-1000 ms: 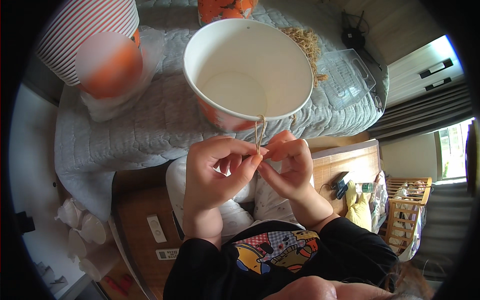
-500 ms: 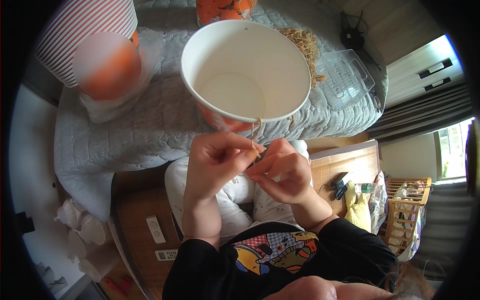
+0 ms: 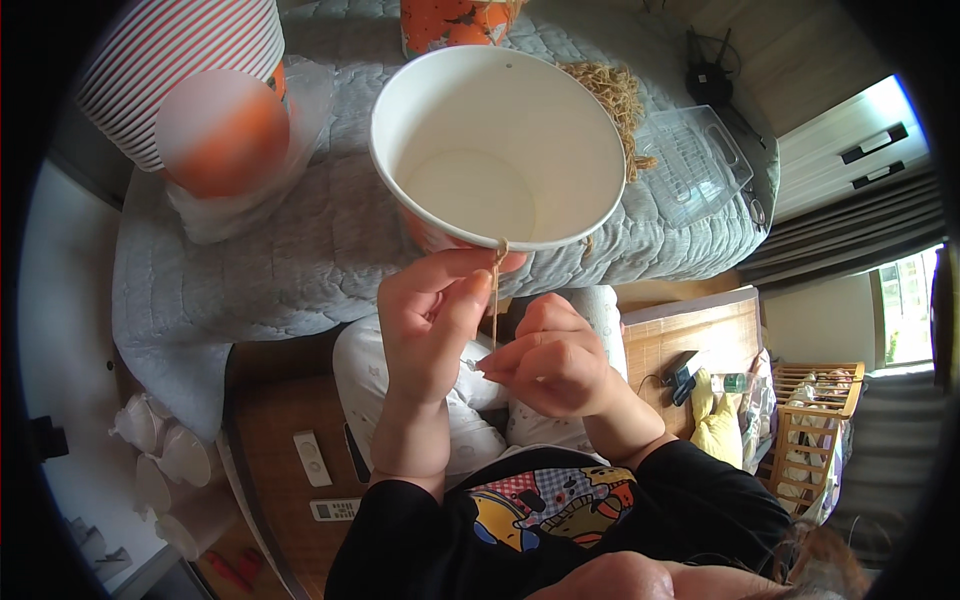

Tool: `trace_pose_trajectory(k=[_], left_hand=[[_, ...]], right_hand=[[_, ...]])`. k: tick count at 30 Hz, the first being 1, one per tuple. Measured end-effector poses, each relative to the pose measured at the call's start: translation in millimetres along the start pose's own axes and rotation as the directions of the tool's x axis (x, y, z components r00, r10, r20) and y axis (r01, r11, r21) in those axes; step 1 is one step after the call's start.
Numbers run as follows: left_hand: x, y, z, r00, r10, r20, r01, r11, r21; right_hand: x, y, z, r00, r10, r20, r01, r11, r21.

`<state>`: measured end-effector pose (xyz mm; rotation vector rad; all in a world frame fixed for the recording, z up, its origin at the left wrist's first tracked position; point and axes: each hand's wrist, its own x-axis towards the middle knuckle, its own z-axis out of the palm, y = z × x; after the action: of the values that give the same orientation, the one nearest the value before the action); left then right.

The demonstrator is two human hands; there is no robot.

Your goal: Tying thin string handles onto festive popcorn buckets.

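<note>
A large white-lined paper bucket [image 3: 480, 130] with an orange-patterned outside rests tilted toward me on the edge of the bed. From its near rim hangs a thin piece of tan twine [image 3: 497, 300], looped through the rim. My left hand [image 3: 428, 310] is closed at the top of the twine, thumb in front and index finger behind it, just under the rim. Lower down, my right hand [image 3: 555, 360] pinches the twine's lower end between thumb and fingers, stretching it straight. A bundle of tan twine [image 3: 608, 100] lies behind the bucket's right side.
Nested paper buckets [image 3: 180, 70] lie at the left in clear plastic. Another orange bucket [image 3: 450, 28] stands behind. A clear plastic lid or tray [image 3: 695, 165] sits on the grey quilt [image 3: 220, 290] at right. A power strip [image 3: 312, 458] and remote [image 3: 334, 510] lie lower left.
My right hand has moved down and slightly left, drawing the twine straight. My left hand has shifted up to the rim, and the loop there has become tight.
</note>
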<state>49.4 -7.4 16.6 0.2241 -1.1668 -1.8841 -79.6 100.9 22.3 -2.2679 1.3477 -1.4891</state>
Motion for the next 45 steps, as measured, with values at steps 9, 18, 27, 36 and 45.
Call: trace_pose_trajectory(k=[9, 18, 27, 36, 45], left_hand=[[-1.8, 1.7, 11.5, 0.993, 0.107, -0.059, -0.101, 0.991, 0.084], [-4.6, 1.7, 10.8, 0.993, 0.104, -0.054, -0.096, 0.986, 0.139], [-4.7, 6.9, 18.5, 0.991, 0.093, -0.094, -0.078, 0.984, 0.159], [-3.4, 15.1, 19.0, 0.984, 0.011, -0.179, 0.033, 0.971, 0.238], [-0.6, 13.3, 19.8, 0.977, -0.06, -0.207, 0.112, 0.962, 0.248]], right_hand=[[-4.4, 0.1, 4.3, 0.997, 0.07, -0.018, -0.071, 0.996, -0.045], [-9.2, 0.0, 6.0, 0.996, 0.09, -0.025, -0.09, 0.996, -0.026], [-10.0, 2.2, 1.2, 0.999, 0.045, -0.003, -0.045, 0.999, 0.012], [-15.7, 8.8, -4.5, 1.0, 0.018, 0.006, -0.018, 0.999, -0.028], [-15.8, 9.3, -1.7, 0.999, 0.029, 0.021, -0.03, 0.999, 0.042]])
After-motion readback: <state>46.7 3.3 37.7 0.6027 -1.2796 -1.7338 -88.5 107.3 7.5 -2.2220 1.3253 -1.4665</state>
